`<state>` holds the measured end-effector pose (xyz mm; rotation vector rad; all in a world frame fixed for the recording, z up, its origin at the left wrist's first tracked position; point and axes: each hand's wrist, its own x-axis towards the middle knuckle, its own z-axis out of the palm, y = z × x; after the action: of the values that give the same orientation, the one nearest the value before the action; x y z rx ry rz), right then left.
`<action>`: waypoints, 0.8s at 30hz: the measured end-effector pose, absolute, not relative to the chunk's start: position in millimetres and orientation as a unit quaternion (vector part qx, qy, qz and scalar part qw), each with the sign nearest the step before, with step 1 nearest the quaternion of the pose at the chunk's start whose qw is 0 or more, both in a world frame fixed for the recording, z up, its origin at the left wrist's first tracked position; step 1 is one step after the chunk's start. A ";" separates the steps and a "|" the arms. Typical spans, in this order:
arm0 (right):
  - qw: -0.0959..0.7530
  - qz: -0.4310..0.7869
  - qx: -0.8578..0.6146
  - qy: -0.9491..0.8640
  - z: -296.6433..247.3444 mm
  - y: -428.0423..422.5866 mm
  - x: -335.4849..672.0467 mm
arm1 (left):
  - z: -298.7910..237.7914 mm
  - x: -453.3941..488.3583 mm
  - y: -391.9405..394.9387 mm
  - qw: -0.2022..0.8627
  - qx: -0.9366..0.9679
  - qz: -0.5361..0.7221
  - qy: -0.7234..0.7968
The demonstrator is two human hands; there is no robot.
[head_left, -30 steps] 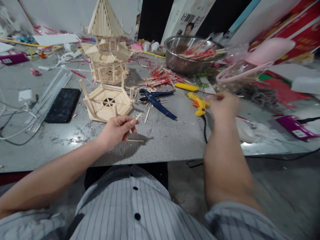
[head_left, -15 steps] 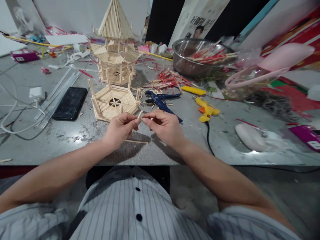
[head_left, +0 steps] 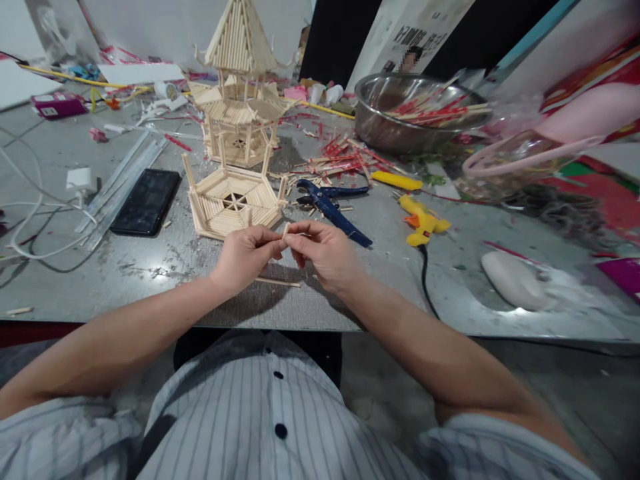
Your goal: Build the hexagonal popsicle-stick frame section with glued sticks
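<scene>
My left hand (head_left: 250, 257) and my right hand (head_left: 327, 257) meet above the table's front, fingertips pinched together around a short wooden stick (head_left: 285, 230). Only its upper end shows; my fingers cover the rest. Just beyond them lies a hexagonal stick base (head_left: 220, 223) with short upright posts at its corners. A tiered pagoda model (head_left: 240, 110), built from the same pale sticks, stands behind that. Below my hands a longer thin stick (head_left: 280, 283) rests on the table. Blue-handled cutters (head_left: 335, 213) lie to the right of the base.
A yellow glue gun (head_left: 423, 220) and a yellow-handled tool (head_left: 397, 181) lie to the right. Red-tipped sticks (head_left: 345, 160) are heaped before a steel bowl (head_left: 375, 127). A phone (head_left: 146, 202), white charger (head_left: 81, 180) and cables are left. A white mouse-shaped object (head_left: 513, 280) sits right.
My hands have come together, and my right fingertips now close on the stick's end beside my left. The whole view has shifted slightly; the objects on the table stay put.
</scene>
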<state>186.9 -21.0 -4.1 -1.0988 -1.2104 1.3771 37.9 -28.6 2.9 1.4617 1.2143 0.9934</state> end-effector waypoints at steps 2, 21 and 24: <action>0.479 0.564 -0.448 -0.502 -4.1 -19.7 186.8 | 3.0 37.9 -29.3 0.459 0.622 0.388 0.501; 0.410 0.544 -0.458 -0.571 -4.8 3.8 197.6 | 37.9 -11.7 -17.5 0.270 0.629 0.483 0.545; 0.391 0.531 -0.454 -0.599 -7.0 3.7 196.8 | 27.8 -20.2 -9.4 0.272 0.625 0.481 0.552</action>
<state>196.8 3.7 -7.0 -1.1522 -1.5226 1.3499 -20.2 -9.4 27.8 1.6824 1.4849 1.2934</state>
